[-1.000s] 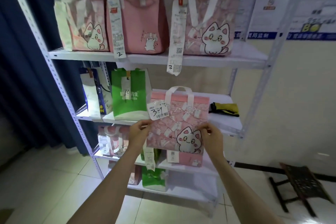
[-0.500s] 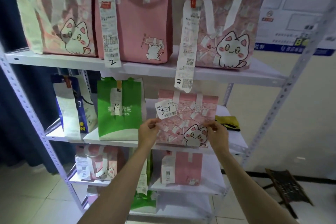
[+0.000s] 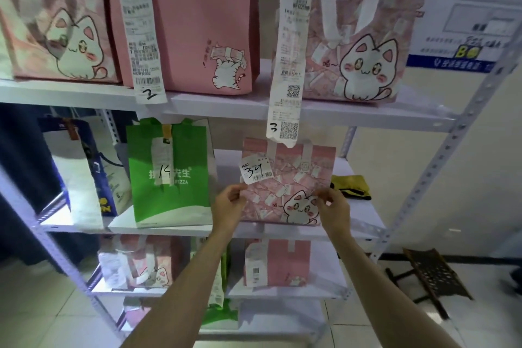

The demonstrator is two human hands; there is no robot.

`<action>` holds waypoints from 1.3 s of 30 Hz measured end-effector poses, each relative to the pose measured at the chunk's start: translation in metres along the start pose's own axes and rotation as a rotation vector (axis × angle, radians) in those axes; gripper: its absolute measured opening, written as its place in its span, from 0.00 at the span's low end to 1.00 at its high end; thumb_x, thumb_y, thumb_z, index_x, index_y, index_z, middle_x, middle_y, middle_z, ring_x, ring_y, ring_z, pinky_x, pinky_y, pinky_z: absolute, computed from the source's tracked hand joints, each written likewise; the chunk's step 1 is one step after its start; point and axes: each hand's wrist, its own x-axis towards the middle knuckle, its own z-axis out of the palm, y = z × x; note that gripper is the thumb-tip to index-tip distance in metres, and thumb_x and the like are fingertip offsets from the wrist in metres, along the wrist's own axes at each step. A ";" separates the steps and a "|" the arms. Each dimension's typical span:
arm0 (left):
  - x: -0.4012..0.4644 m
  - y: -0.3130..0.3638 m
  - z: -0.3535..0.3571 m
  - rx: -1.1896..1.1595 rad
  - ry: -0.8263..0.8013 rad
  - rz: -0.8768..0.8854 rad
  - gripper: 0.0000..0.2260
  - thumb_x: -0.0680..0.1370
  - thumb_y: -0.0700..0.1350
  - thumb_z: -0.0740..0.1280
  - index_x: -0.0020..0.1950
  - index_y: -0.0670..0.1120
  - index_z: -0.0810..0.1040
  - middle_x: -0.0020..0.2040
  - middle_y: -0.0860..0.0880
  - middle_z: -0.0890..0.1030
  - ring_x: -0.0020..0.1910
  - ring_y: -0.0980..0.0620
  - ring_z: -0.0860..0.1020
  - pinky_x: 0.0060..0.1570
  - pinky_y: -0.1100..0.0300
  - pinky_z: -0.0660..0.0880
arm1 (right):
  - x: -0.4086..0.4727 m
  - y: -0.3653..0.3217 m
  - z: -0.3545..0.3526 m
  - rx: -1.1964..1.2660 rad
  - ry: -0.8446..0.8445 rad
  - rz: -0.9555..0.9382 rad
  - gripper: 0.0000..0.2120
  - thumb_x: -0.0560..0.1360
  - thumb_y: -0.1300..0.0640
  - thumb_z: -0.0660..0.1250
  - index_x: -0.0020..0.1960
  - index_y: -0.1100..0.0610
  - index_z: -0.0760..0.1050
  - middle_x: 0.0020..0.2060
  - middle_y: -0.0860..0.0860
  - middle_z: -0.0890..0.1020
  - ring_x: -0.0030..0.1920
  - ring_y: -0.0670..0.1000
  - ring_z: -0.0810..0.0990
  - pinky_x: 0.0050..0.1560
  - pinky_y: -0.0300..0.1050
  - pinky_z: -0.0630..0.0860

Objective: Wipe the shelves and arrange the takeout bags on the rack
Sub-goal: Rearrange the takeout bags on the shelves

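The pink bag is pinched at its two side edges by the left hand and right hand, its base at the front of the middle shelf, right of the green bag. Released this near the lip, it could be tipped forward.

A pink bag patterned with white tags and a white cat. Left of it, a green bag; right, a yellow cloth.

Left hand and right hand pinch pink cat bag on shelf.
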 end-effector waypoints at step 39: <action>0.046 -0.045 -0.239 0.192 0.260 0.043 0.06 0.84 0.46 0.65 0.53 0.44 0.78 0.42 0.47 0.82 0.44 0.44 0.82 0.47 0.49 0.79 | -0.117 -0.090 0.241 -0.017 -0.219 0.114 0.06 0.81 0.61 0.65 0.56 0.60 0.78 0.46 0.56 0.82 0.46 0.57 0.80 0.54 0.62 0.79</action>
